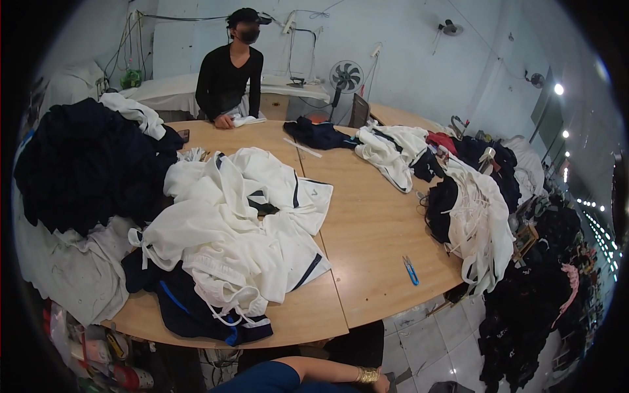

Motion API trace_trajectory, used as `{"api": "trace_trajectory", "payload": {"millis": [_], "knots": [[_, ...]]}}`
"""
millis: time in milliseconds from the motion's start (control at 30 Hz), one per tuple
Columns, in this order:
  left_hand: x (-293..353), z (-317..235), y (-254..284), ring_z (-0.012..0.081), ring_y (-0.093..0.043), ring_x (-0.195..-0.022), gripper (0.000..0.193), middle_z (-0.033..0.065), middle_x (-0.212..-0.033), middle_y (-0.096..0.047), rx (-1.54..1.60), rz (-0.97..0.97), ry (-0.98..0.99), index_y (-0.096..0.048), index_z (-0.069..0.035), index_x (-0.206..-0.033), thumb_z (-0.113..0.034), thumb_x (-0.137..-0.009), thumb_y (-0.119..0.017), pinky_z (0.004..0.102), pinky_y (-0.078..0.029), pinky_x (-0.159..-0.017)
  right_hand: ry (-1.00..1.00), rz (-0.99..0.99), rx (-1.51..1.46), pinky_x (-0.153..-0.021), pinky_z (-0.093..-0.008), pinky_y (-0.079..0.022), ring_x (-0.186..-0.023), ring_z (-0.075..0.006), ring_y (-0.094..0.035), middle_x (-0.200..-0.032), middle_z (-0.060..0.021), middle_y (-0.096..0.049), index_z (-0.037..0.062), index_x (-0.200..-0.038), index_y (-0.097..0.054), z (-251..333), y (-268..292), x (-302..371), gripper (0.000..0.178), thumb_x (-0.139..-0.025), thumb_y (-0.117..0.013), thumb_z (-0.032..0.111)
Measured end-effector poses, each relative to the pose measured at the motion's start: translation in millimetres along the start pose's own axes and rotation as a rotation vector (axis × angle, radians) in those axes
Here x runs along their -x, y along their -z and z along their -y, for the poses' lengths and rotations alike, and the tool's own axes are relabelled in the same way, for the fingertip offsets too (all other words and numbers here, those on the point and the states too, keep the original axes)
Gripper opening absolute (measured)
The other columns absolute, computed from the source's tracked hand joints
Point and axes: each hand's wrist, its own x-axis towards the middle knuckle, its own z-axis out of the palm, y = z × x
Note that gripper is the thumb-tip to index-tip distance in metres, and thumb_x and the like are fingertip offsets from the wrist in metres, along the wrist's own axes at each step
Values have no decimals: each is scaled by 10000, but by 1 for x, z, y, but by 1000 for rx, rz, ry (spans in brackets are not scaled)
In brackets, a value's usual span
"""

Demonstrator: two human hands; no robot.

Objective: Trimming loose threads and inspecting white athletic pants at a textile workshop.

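My left forearm, in a blue sleeve (265, 378) and with a gold bracelet (368, 375) at the wrist, reaches rightward along the lower edge. My left hand (382, 384) is cut off by that edge, so its fingers do not show. A small grey thing (392, 378) is beside it, too little seen to name. My right hand is out of the picture. Above my arm, a pile of white shorts (229, 223) with drawstrings and navy trim lies on the wooden table (373, 249). Navy garments (190, 314) stick out under it. Blue thread snips (411, 270) lie to the right.
A large navy garment heap (85, 164) rises at the left. White and navy garments (478, 216) hang over the table's right edge. Across the table stands a person in black (229, 78), one hand on white cloth. Dark heaps (531, 308) cover the floor at right.
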Motion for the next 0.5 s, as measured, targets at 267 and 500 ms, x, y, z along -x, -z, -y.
{"api": "trace_trajectory", "payload": {"millis": [267, 500], "knots": [[20, -10, -1, 260, -608, -857, 380, 147, -949, -651, -27, 35, 26, -631, -24, -977, -379, -867, -552, 385, -475, -736, -48, 194, 48, -723, -422, -502, -837, -330, -625, -864, -165, -632, 28, -876, -655, 0, -26, 17, 336, -760, -623, 342], [19, -5, 2, 215, -612, -916, 448, 30, -895, -665, -66, -45, 204, -641, -174, -942, -578, -819, -494, 568, -194, -956, -420, 338, -242, -723, -426, -507, -840, -331, -633, -856, -166, -641, 27, -862, -666, 50, -120, 124, 367, -754, -626, 375]]}}
